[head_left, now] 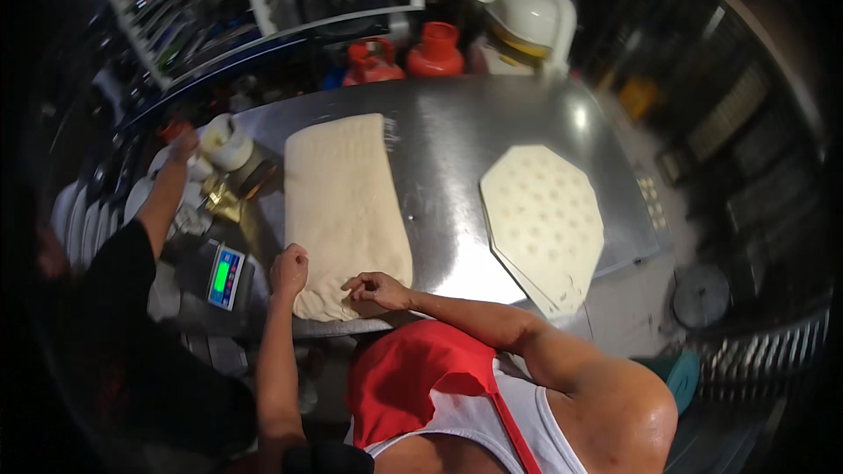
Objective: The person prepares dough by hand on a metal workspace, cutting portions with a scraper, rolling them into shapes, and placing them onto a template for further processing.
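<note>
A long slab of pale dough (342, 184) lies on the steel table, its near end rumpled and folded. At the slab's near left corner, my left hand (290, 270) is closed in a fist against the dough edge. My right hand (379, 290) is over the rumpled near end, palm turned inward, with its fingers loosely bent and apart; the fingertips seem to touch the dough. To the right lies a stack of cream octagonal sheets (544, 219) with rows of small round spots on top.
A digital scale (226, 276) with a green display stands left of the dough. Behind it are a white tub (226, 142) and a golden packet (224, 200). A co-worker's arm (165, 193) reaches in at the left. Red gas cylinders (435, 51) and a white mixer (527, 13) stand beyond the table (439, 140).
</note>
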The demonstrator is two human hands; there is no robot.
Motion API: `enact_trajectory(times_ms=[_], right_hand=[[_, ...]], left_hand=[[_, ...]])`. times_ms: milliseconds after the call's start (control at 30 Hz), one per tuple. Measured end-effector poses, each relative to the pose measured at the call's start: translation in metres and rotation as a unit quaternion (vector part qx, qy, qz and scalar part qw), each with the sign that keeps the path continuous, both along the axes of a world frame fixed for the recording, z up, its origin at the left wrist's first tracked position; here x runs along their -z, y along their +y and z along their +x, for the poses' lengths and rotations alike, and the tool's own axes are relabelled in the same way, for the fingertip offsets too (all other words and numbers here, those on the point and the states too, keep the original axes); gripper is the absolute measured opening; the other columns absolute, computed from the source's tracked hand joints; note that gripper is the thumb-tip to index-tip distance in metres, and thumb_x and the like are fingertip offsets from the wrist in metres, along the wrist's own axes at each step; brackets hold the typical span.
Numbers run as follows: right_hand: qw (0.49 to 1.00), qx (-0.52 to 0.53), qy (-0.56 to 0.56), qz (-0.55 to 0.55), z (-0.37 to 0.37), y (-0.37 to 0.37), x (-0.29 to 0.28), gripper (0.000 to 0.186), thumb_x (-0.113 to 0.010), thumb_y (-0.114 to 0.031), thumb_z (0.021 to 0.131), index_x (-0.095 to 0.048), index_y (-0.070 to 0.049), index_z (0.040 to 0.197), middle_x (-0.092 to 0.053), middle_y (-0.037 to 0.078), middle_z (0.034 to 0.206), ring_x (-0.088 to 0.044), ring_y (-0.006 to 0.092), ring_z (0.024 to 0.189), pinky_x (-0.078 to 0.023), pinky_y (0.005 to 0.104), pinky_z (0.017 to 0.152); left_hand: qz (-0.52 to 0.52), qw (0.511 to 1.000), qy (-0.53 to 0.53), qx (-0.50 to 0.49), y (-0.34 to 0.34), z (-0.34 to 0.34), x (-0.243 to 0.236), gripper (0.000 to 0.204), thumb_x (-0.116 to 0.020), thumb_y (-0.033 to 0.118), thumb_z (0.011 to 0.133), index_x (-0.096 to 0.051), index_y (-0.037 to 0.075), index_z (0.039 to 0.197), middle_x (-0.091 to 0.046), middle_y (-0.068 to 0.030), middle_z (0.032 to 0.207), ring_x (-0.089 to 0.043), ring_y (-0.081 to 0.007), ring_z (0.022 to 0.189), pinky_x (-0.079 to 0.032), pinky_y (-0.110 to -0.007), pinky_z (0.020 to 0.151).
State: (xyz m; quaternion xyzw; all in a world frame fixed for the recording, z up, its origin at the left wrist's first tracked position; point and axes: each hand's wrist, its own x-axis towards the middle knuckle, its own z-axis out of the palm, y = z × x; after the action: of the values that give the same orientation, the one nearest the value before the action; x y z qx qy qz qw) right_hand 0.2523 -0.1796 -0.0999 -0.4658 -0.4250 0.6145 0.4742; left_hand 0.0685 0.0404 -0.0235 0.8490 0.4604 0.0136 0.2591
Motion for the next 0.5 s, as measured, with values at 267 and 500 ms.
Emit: enact_trajectory(times_ms=[267,500], right_hand=[[0.959,0.202,0.004,-0.197,-0.008,-0.156,-0.019,0.029,-0.073,-0.022,0.102,-0.073,-0.001,0.122,-0.077,0.006,0.118,-0.069,0.0153,0.109,-0.055,0.033,0.1],[0.915,0.337,0.0,-0.222,0.022,-0.244,-0.008,0.029,-0.067,-0.024,0.105,-0.071,-0.002,0.123,-0.076,0.008,0.124,-0.069,0.0182,0.113,-0.054,0.0363,0.103]], left_hand=[[0.252,0.967,0.011,0.034,-0.012,0.007,0.073,0.075,-0.058,0.035,0.11,-0.03,-0.005,0.167,-0.028,-0.0216,0.177,-0.023,-0.0387,0.165,-0.019,-0.051,0.134],[0.211,0.977,0.01,0.036,-0.037,0.051,0.065,0.074,-0.05,0.037,0.113,-0.025,-0.005,0.169,-0.025,-0.0222,0.178,-0.02,-0.0402,0.165,-0.016,-0.051,0.135]])
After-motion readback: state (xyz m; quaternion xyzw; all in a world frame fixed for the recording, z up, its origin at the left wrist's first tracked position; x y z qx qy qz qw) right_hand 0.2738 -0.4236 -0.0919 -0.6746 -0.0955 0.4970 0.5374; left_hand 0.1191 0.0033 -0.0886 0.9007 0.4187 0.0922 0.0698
